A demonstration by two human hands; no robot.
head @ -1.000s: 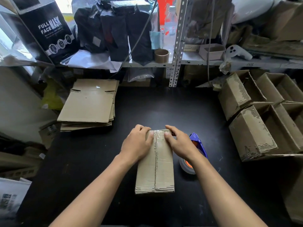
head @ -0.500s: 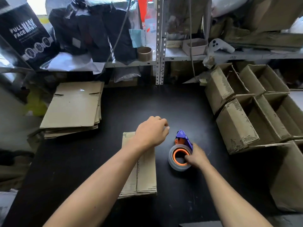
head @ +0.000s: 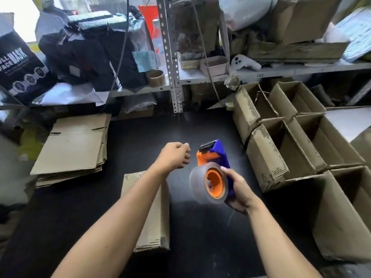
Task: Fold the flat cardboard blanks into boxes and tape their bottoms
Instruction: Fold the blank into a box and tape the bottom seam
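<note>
- Folded box lies bottom-up on the black table under the left forearm; tape glints at its far end, so sealing looks partly done.
- Stack of flat cardboard blanks remains at far left; finished open boxes crowd the right.
- Right hand grasps the tape dispenser, lifted off the table.
- Left hand is curled beside the dispenser's cutter; whether it pinches the tape end, I cannot tell.

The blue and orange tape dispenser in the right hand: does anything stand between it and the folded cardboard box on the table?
Only the left forearm, which crosses above the folded cardboard box. The blue and orange tape dispenser, gripped by the right hand, hangs right of it.
</note>
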